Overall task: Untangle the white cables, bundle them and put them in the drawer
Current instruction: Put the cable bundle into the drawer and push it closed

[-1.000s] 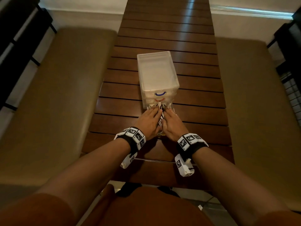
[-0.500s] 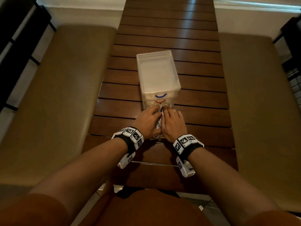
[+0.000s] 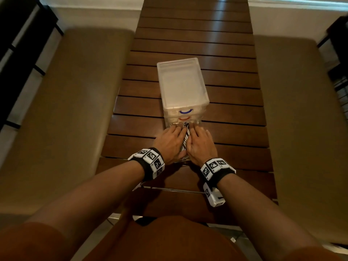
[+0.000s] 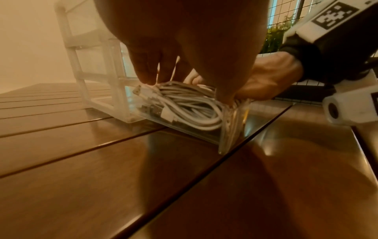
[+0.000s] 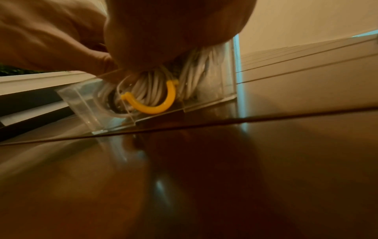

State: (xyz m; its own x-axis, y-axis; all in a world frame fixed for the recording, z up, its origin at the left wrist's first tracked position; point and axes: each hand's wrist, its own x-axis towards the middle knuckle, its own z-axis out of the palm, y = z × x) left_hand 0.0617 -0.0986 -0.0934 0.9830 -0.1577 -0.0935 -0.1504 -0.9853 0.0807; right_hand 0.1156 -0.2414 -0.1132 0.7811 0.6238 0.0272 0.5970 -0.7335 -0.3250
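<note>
A translucent drawer unit stands on the slatted wooden table. Its bottom drawer, with a yellow handle, is pulled out toward me. A coiled bundle of white cables lies inside it, also visible between my hands as a white strip of cables. My left hand and right hand lie side by side on top of the bundle. Their fingers are stretched forward and press the cables down. The hands hide most of the drawer from above.
Two closed drawers above have a blue handle and an orange handle. Padded brown benches run along both sides of the table. The table's near edge is just behind my wrists.
Both hands stay pressed on the cables and have edged slightly forward toward the drawer unit. The head view has shifted a little.
</note>
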